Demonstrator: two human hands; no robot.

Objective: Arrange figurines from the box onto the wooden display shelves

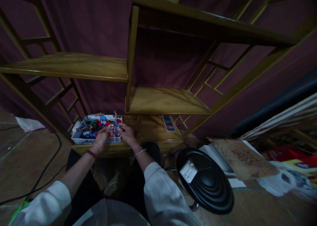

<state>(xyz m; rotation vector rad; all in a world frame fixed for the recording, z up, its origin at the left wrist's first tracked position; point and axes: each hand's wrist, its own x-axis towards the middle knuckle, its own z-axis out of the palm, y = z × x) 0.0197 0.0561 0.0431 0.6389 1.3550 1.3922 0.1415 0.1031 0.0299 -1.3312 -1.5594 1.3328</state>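
My left hand (102, 135) and my right hand (126, 133) are close together over the right part of a shallow white box (81, 141). Between their closed fingers is a small shiny blue, silver and reddish item (114, 129); its kind is too small and dim to tell. A thin pale piece (115, 114) sticks up just behind it. Filling the box is a heap of small colourful pieces (90, 125) in green, red, blue and black, perhaps toy figures. The box stands on the low wooden shelf at the left.
A wooden shelf unit (163, 99) rises in front of a dark red curtain. On its lowest board lies a dark blurred-out object (168, 123). At the right are a black round stool (210, 183) and a patterned flat sheet (244, 158). A black cable (58, 150) runs across the floor at left.
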